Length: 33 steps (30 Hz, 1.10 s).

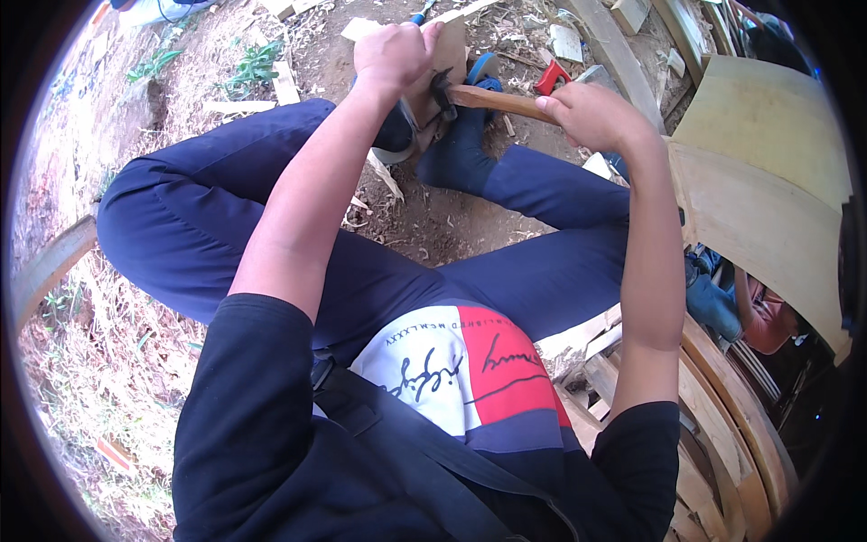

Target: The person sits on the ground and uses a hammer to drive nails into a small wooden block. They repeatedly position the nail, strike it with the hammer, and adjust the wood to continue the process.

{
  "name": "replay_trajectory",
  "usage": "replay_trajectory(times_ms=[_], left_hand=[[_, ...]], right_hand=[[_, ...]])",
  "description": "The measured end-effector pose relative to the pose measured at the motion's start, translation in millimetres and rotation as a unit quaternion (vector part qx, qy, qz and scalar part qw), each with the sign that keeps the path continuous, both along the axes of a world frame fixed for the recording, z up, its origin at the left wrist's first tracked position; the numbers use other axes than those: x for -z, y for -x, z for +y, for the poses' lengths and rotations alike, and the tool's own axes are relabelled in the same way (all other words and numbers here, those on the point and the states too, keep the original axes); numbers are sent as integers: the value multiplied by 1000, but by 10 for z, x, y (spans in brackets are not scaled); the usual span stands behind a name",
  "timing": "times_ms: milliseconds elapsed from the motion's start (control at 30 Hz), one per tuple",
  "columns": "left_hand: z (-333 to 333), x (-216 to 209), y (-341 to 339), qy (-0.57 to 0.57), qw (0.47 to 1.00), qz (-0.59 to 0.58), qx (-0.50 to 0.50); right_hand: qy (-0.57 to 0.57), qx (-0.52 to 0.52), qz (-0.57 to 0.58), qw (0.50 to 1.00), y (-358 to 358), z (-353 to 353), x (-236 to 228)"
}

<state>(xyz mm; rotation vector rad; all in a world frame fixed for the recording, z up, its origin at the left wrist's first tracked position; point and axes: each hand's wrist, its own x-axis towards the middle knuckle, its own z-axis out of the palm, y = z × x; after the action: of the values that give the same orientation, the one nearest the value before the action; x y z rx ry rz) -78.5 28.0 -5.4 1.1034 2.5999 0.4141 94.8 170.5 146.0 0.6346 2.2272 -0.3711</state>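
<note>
At the upper middle of the head view, my left hand (397, 61) is closed around the upper edge of a pale wooden board (449, 43), which stands tilted between my feet. My right hand (596, 116) grips the handle end of a tool with a wooden handle (498, 100) and a dark metal head (442, 94). That head is against or just in front of the board's lower part; whether it touches cannot be told. Its exact shape is hard to make out, hammer-like or adze-like. My dark-socked foot (456, 154) is right below the tool head.
Wood shavings and offcuts litter the dirt ground (433, 217). A red object (550, 78) lies beyond my right hand, and a blue-handled tool (421, 15) lies past the board. Curved timber pieces (722, 425) and large panels (768, 172) stand at right. Another person (768, 316) is partly visible there.
</note>
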Motion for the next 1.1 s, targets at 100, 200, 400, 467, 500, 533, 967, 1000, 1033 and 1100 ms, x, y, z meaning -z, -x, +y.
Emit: replay_trajectory(times_ms=[100,200,400,467,500,533,967,1000,1033,1100], left_hand=[[-44,-13,19,-2,1000,4,-8],[-21,12,30,-11,1000,0,-2],[-37,79,19,-19,999,39,-5],[-14,15,-13,-7,1000,15,2],[-65,-6,8,-3,1000,0,4],[-65,-36,45,-4,1000,-12,5],[-12,15,5,-1,999,40,16],[-28,8,5,-2,999,39,9],[-42,-2,4,-4,999,39,1],[-88,25,-8,1,999,45,6]], right_hand=[[2,-17,50,999,-228,-46,4],[1,46,33,998,-404,-203,34],[-19,30,53,998,-410,-290,-4],[-32,62,113,991,-663,-376,201],[-35,72,144,986,-820,-455,380],[-78,85,155,981,-991,-666,571],[-82,-25,106,991,-561,-254,67],[-95,-17,107,990,-563,-283,75],[-107,-9,108,988,-584,-340,105],[-135,41,144,979,-966,-642,574]])
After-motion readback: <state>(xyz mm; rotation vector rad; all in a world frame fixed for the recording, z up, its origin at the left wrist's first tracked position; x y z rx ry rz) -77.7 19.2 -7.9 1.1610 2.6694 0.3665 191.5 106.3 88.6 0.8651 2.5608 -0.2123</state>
